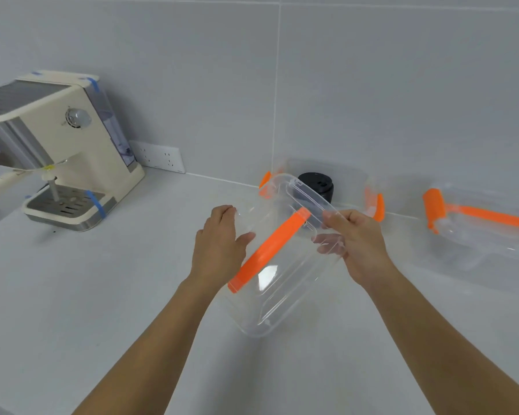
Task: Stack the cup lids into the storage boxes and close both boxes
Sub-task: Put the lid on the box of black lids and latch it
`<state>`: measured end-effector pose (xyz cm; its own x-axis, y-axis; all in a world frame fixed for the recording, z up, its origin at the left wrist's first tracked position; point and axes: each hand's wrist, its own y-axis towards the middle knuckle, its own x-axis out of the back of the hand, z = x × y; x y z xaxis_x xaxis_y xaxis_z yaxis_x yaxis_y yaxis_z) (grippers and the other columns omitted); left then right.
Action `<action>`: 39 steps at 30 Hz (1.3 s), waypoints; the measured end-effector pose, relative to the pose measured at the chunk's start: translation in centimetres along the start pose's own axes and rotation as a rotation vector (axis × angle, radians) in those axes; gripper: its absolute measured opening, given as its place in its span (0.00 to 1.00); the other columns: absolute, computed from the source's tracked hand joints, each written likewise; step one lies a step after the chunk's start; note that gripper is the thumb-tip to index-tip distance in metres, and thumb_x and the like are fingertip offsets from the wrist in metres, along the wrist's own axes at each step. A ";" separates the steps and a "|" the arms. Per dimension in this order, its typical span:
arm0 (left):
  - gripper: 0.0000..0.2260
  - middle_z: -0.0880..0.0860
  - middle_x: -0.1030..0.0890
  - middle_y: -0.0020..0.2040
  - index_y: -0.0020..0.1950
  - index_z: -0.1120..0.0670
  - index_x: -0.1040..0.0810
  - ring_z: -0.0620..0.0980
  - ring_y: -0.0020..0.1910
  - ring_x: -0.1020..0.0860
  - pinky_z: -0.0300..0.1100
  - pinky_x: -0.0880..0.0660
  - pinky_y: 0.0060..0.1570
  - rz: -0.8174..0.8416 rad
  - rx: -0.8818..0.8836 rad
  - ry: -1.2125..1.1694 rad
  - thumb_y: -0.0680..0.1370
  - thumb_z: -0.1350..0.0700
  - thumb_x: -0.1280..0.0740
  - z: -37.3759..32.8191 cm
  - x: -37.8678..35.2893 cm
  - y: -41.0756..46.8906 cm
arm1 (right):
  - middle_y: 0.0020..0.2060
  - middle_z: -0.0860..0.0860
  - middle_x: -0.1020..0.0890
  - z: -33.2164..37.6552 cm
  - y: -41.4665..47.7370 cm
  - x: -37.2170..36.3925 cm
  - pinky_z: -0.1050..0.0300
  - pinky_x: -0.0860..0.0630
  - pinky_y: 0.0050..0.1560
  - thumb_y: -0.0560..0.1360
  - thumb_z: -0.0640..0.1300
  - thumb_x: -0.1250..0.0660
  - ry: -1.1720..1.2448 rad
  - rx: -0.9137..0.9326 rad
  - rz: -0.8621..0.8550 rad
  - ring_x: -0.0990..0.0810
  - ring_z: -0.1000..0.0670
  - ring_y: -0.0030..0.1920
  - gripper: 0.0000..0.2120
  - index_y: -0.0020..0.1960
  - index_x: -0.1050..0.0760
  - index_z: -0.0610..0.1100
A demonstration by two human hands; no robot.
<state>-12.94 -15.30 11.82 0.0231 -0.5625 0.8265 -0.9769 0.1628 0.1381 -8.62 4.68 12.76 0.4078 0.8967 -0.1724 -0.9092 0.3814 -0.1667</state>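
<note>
I hold a clear plastic box cover [277,283] with an orange handle [268,250], tilted above the counter. My left hand [221,250] grips its left edge and my right hand [357,244] grips its right edge. Behind it, against the wall, stands an open clear storage box [351,178] with orange side latches. A stack of black cup lids [316,184] sits inside that box. Further right lies a second clear box [489,238] with its cover on and an orange handle [492,218] along the top.
A cream espresso machine [60,151] stands at the left of the grey counter [117,295]. A white wall socket [159,157] is just right of it. Grey tiled walls meet in a corner behind the boxes.
</note>
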 end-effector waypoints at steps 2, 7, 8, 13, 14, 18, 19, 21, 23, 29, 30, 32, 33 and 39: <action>0.23 0.52 0.31 0.69 0.71 0.55 0.34 0.52 0.66 0.30 0.48 0.37 0.66 -0.025 -0.018 -0.031 0.78 0.50 0.36 -0.9 0.6 0.7 | 0.31 0.48 0.22 0.7 0.1 0.2 0.60 0.25 0.23 0.74 0.39 0.32 0.031 0.029 -0.040 0.19 0.49 0.25 0.05 0.40 0.26 0.40; 0.24 0.53 0.29 0.68 0.71 0.54 0.33 0.53 0.68 0.32 0.49 0.41 0.68 -0.137 -0.003 -0.069 0.77 0.46 0.37 -1.9 1.9 2.4 | 0.33 0.48 0.26 2.3 0.8 0.9 0.60 0.25 0.24 0.75 0.40 0.34 0.131 0.076 -0.134 0.20 0.49 0.24 0.07 0.40 0.29 0.40; 0.24 0.53 0.29 0.68 0.71 0.54 0.34 0.53 0.68 0.32 0.50 0.40 0.68 -0.148 0.007 -0.093 0.77 0.46 0.38 -2.1 2.0 2.7 | 0.34 0.48 0.26 2.6 0.9 1.1 0.60 0.24 0.24 0.75 0.40 0.34 0.161 0.088 -0.153 0.20 0.49 0.24 0.08 0.39 0.29 0.40; 0.29 0.54 0.35 0.71 0.73 0.55 0.40 0.53 0.69 0.34 0.51 0.36 0.69 -0.226 0.094 -0.380 0.76 0.46 0.35 -2.7 1.8 3.9 | 0.37 0.47 0.28 3.4 1.7 1.6 0.60 0.24 0.24 0.76 0.41 0.34 0.268 0.139 -0.237 0.19 0.49 0.24 0.07 0.40 0.29 0.40; 0.30 0.54 0.34 0.70 0.73 0.55 0.41 0.53 0.68 0.33 0.50 0.33 0.66 -0.205 0.126 -0.492 0.76 0.47 0.34 -2.9 1.7 4.1 | 0.37 0.47 0.28 3.4 1.9 1.6 0.60 0.24 0.24 0.76 0.41 0.34 0.290 0.150 -0.253 0.19 0.49 0.24 0.07 0.41 0.29 0.40; 0.24 0.53 0.27 0.57 0.64 0.53 0.41 0.50 0.47 0.24 0.39 0.28 0.41 -0.058 0.249 -0.798 0.76 0.47 0.34 -3.7 1.0 4.7 | 0.37 0.47 0.28 3.3 2.7 1.7 0.60 0.24 0.25 0.77 0.43 0.35 0.362 0.199 -0.322 0.18 0.49 0.26 0.08 0.42 0.29 0.40; 0.23 0.53 0.27 0.54 0.61 0.52 0.42 0.50 0.43 0.24 0.40 0.27 0.41 -0.044 0.251 -0.819 0.75 0.47 0.34 -3.8 0.7 4.7 | 0.37 0.47 0.28 3.2 3.0 1.7 0.60 0.23 0.26 0.77 0.43 0.35 0.374 0.212 -0.334 0.18 0.49 0.27 0.08 0.42 0.30 0.40; 0.22 0.50 0.27 0.49 0.59 0.52 0.43 0.50 0.42 0.23 0.44 0.25 0.46 -0.018 0.243 -0.843 0.75 0.47 0.33 -3.9 -0.1 4.9 | 0.38 0.47 0.28 3.0 3.4 2.0 0.60 0.23 0.26 0.77 0.43 0.36 0.396 0.239 -0.355 0.18 0.50 0.27 0.08 0.43 0.30 0.40; 0.21 0.48 0.28 0.46 0.59 0.52 0.42 0.50 0.42 0.23 0.45 0.25 0.46 0.007 0.239 -0.855 0.75 0.50 0.32 -4.1 -0.7 5.1 | 0.38 0.46 0.28 2.7 3.8 2.2 0.60 0.22 0.27 0.77 0.43 0.36 0.420 0.253 -0.368 0.18 0.51 0.27 0.08 0.43 0.31 0.40; 0.12 0.49 0.27 0.46 0.55 0.56 0.36 0.51 0.40 0.21 0.46 0.24 0.45 0.018 0.197 -0.885 0.77 0.58 0.34 -4.3 -2.2 6.4 | 0.38 0.44 0.27 1.8 4.6 2.8 0.60 0.22 0.28 0.77 0.42 0.36 0.461 0.275 -0.407 0.18 0.51 0.27 0.07 0.43 0.31 0.40; 0.10 0.50 0.26 0.45 0.54 0.56 0.35 0.51 0.40 0.21 0.45 0.24 0.44 0.011 0.184 -0.882 0.77 0.59 0.35 -4.2 -2.5 6.8 | 0.37 0.45 0.27 1.6 4.7 2.9 0.60 0.22 0.28 0.77 0.42 0.36 0.459 0.273 -0.413 0.18 0.51 0.27 0.07 0.43 0.31 0.40; 0.08 0.52 0.24 0.45 0.53 0.57 0.33 0.52 0.39 0.21 0.43 0.24 0.42 0.002 0.165 -0.878 0.77 0.61 0.35 -4.0 -2.9 7.4 | 0.36 0.45 0.26 1.4 5.0 3.1 0.60 0.22 0.28 0.77 0.42 0.35 0.435 0.270 -0.429 0.18 0.51 0.27 0.06 0.44 0.30 0.41; 0.07 0.52 0.24 0.44 0.52 0.57 0.33 0.52 0.39 0.22 0.43 0.24 0.43 0.002 0.158 -0.877 0.77 0.62 0.35 -3.9 -3.1 7.7 | 0.36 0.45 0.25 1.3 5.1 3.2 0.60 0.23 0.27 0.77 0.42 0.35 0.397 0.267 -0.445 0.18 0.51 0.27 0.06 0.44 0.30 0.41; 0.05 0.54 0.22 0.48 0.48 0.51 0.31 0.52 0.46 0.24 0.44 0.28 0.49 -0.031 0.077 -0.830 0.78 0.58 0.36 -3.5 -4.2 9.9 | 0.36 0.52 0.24 0.4 6.3 3.6 0.63 0.28 0.35 0.76 0.44 0.34 0.050 0.310 -0.533 0.22 0.55 0.33 0.04 0.45 0.27 0.44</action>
<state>-22.00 -8.47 11.59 -0.0844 -0.9853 0.1482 -0.9909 0.0986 0.0917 -12.87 10.43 11.46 0.8094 0.5557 -0.1901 -0.5580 0.8286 0.0463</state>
